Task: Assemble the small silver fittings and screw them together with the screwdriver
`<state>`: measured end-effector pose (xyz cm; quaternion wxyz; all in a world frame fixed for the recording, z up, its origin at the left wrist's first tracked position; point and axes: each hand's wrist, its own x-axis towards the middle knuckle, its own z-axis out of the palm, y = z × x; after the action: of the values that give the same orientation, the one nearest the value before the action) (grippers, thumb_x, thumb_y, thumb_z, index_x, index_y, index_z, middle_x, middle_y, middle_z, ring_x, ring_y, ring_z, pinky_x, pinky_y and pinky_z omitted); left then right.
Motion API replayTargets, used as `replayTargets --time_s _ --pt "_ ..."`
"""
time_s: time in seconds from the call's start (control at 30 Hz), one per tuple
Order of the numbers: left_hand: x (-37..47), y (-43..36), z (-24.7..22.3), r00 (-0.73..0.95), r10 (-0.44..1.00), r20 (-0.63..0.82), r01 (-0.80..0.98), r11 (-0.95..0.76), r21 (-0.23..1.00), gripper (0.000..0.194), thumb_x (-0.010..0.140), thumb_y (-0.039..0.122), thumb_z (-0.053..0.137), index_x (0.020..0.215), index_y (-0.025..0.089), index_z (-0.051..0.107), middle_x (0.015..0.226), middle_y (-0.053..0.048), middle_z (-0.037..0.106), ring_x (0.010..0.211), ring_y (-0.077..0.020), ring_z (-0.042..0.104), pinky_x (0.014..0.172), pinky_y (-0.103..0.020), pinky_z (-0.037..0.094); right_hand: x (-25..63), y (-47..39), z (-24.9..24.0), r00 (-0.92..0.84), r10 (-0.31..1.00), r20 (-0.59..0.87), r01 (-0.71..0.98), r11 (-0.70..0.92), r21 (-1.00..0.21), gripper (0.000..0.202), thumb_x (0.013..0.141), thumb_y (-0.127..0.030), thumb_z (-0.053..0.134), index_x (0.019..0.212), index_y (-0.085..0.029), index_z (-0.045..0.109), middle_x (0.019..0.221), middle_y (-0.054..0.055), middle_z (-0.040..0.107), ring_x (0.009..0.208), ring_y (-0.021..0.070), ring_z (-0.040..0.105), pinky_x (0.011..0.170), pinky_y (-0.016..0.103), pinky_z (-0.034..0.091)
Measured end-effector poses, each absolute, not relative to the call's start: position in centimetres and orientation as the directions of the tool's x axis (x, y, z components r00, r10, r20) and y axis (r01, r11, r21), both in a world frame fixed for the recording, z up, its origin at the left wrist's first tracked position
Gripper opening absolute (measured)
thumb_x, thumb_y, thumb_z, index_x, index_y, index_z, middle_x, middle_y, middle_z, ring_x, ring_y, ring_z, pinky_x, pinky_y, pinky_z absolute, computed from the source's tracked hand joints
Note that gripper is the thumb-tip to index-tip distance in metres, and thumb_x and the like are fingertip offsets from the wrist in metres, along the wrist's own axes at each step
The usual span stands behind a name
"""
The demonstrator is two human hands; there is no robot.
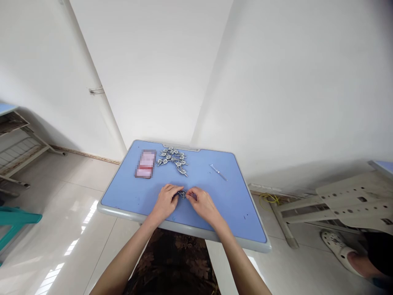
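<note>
A small silvery metal part (183, 194) is between my two hands, low over the front middle of the blue desk (196, 217). My left hand (166, 198) is closed, thumb and fingers pressed about the part's left side. From the right, the thumb and fingertips of my right hand (202, 201) pinch at its other side. Its exact kind is too small to tell, and fingers cover some of it. Farther back lies a loose pile of similar metal parts (172, 157), each with a rounded body and a thin end.
A pixelated pinkish rectangle (145, 164) lies at the desk's back left. At the right is a thin clear-handled tool (218, 172), perhaps a screwdriver. A white wall (162, 73) stands behind. A teal stool (18, 221) is at left; a person's foot in a clog (337, 248) at right.
</note>
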<state>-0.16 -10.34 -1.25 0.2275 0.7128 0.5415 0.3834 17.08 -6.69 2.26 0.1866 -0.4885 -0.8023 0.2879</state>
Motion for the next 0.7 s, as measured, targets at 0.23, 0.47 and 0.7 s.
replayTargets --time_s 0.23,0.47,0.7 --pt "0.3 -10.6 -1.0 0.121 0.947 0.297 0.697 -0.294 0.654 0.038 0.083 0.009 0.058 0.12 0.021 0.062 0.114 -0.005 0.067 0.107 -0.0225 0.056 0.095 -0.043 0.046 17.2 -4.8 2.7 -0.49 0.867 -0.091 0.631 0.281 -0.724 0.017 0.082 -0.026 0.05 0.074 -0.018 0.062 0.068 0.001 0.061 0.065 0.0155 0.054 0.063 0.027 0.04" --pt "1.0 -10.9 -0.8 0.123 0.939 0.321 0.79 -0.288 0.542 0.031 0.087 0.016 0.061 0.117 0.021 0.061 0.112 -0.005 0.066 0.103 -0.0231 0.057 0.09 -0.042 0.047 18.2 -4.0 3.1 -0.46 0.881 -0.107 0.683 0.274 -0.677 0.018 0.085 -0.025 0.046 0.085 -0.017 0.063 0.077 0.003 0.065 0.071 0.0161 0.057 0.068 0.028 0.041" --pt "1.3 -11.0 -0.7 0.11 0.931 0.348 0.799 -0.291 0.526 0.021 0.089 0.016 0.058 0.109 0.021 0.062 0.106 -0.005 0.066 0.098 -0.0212 0.058 0.087 -0.039 0.049 19.3 -4.3 3.5 -0.504 0.847 -0.169 0.743 0.326 -0.584 0.011 0.081 -0.018 0.055 0.087 -0.018 0.064 0.084 0.005 0.068 0.077 0.0175 0.06 0.071 0.028 0.041"
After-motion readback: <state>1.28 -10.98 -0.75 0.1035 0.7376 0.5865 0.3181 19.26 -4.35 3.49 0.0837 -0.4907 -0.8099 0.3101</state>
